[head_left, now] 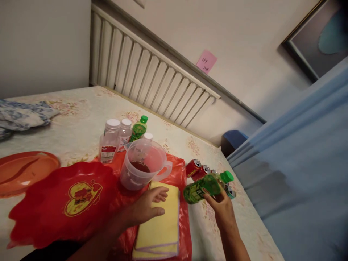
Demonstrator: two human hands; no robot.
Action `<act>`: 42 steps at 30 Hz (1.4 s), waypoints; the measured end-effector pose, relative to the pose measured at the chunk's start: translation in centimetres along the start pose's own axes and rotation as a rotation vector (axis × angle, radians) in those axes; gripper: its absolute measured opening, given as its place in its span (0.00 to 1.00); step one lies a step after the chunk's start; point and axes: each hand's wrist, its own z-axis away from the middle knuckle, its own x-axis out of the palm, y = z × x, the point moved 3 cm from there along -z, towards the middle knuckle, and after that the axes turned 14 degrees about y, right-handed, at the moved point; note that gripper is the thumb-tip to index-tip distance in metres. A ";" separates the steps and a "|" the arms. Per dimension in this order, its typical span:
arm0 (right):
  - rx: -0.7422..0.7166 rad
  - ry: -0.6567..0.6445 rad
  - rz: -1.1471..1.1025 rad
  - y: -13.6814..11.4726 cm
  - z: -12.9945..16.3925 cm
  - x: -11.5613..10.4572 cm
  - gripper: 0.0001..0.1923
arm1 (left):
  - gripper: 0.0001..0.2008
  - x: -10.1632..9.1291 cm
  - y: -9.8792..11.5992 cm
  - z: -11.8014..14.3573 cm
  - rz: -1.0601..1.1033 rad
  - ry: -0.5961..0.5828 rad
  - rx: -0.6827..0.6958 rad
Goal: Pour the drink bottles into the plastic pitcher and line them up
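Observation:
In my right hand (219,203) is a green-capped plastic drink bottle (202,186), tilted, with my fingers wrapped round it beside several drink cans. My left hand (149,206) hovers over a folded yellow cloth (161,226), fingers loosely curled and thumb apart, holding nothing. Just beyond that hand stands a clear measuring jug (130,177) with a brown liquid inside, its handle pointing right. The cloth lies on a red plastic sheet (186,232). Whether my left hand touches the cloth is hard to make out.
Left of the jug sits a red scalloped tray (49,203), with an orange tray (29,163) behind it. White-capped jars (108,143) and another green bottle (139,128) stand behind the jug. Red cans (193,167) are at right. A blue curtain (296,145) hangs beyond the table's right edge.

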 end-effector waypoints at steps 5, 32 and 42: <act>-0.054 0.069 0.101 2.2 -3.5 -1.1 0.32 | 0.30 0.4 -0.6 -0.2 -0.024 -0.013 -0.039; -0.072 0.050 0.105 9.2 -5.8 2.9 0.28 | 0.28 0.7 -0.3 -0.6 -0.056 0.000 -0.073; -0.032 0.173 0.226 13.8 -4.0 4.2 0.23 | 0.29 0.5 -0.4 -0.4 -0.067 0.009 -0.076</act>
